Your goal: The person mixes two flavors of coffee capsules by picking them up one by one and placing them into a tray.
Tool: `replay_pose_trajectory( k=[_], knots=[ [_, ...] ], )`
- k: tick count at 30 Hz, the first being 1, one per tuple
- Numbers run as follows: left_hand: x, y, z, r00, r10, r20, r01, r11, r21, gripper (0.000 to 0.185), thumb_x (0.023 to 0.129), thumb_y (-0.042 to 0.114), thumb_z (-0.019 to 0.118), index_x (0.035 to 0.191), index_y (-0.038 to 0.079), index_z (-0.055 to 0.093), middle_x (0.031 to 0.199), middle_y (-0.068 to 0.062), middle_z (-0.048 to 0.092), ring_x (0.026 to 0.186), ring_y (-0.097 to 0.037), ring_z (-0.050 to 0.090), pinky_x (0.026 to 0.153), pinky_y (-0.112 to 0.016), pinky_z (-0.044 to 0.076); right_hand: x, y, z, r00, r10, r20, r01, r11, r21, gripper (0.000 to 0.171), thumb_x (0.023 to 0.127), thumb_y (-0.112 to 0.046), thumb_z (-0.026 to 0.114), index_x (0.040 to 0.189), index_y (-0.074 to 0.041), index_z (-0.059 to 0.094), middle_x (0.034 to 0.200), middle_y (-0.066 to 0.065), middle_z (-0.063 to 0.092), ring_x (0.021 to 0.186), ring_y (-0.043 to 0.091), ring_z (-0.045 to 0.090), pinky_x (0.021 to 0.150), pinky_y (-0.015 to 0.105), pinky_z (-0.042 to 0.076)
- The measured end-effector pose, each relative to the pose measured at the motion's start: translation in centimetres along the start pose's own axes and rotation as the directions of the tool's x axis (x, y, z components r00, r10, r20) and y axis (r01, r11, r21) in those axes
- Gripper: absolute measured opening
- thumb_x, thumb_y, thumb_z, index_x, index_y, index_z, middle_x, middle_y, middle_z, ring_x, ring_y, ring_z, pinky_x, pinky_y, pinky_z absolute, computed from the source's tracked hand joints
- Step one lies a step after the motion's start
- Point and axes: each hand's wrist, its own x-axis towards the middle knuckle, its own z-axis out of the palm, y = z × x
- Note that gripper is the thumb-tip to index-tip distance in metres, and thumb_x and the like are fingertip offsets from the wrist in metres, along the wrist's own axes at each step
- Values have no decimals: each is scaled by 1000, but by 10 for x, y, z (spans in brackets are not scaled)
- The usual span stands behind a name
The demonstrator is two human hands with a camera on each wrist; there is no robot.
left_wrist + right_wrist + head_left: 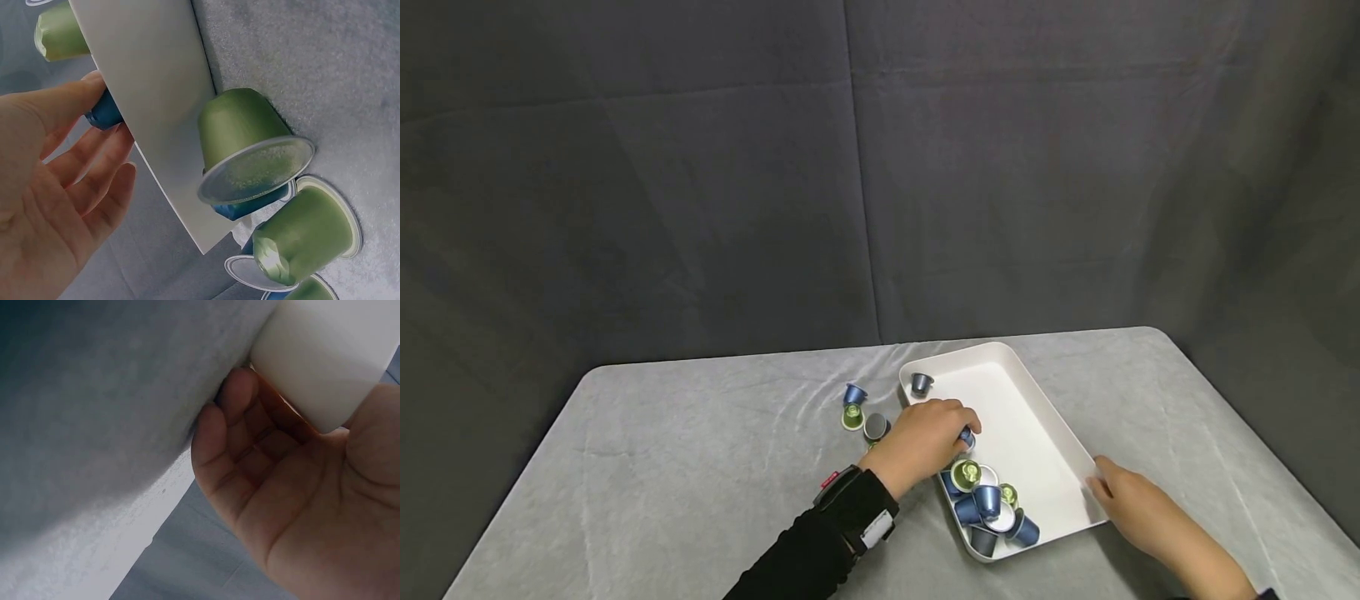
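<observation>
My left hand [925,439] reaches over the left wall of a white tray [1018,425] and pinches a blue coffee capsule [967,436] between thumb and fingers. In the left wrist view this blue capsule [105,112] is partly hidden behind the tray wall [147,94]. My right hand [1138,508] grips the tray's near right corner, the thumb on the rim. The right wrist view shows its curled fingers [215,440] under the tray corner [319,356]. Blue, green and grey capsules [987,502] lie heaped in the tray's near left corner.
A single grey capsule [921,384] is in the tray's far left corner. Left of the tray, on the grey cloth [700,483], lie a blue capsule [854,394], a green capsule [852,417] and a grey capsule [876,427]. Another green one is mostly hidden by the left hand.
</observation>
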Motion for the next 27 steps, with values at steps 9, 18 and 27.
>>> replay_pose_trajectory(
  k=[9,18,27],
  knots=[
    [2,0,2,1000,-12,-3,12,1000,-19,24,90,17,75,114,21,72,108,5,69,98,-12,65,77,-26,52,0,0,0,1000,-11,-12,11,1000,-10,11,100,-8,50,90,-5,49,68,2,46,67,20,46,61,39,41],
    [-1,-3,4,999,6,-38,-6,1000,-15,23,89,15,75,111,19,72,107,5,69,100,-12,65,77,-26,52,-1,0,0,1000,0,4,0,1000,23,10,101,-8,49,92,-3,50,66,1,40,64,18,44,58,36,39],
    [-7,-8,4,999,-23,-45,20,997,-75,25,89,18,76,113,21,72,110,8,69,99,-8,63,77,-24,50,-1,0,-1,1000,17,24,-18,1000,14,9,101,-8,49,95,-2,51,66,0,40,67,18,46,61,37,41]
  ],
)
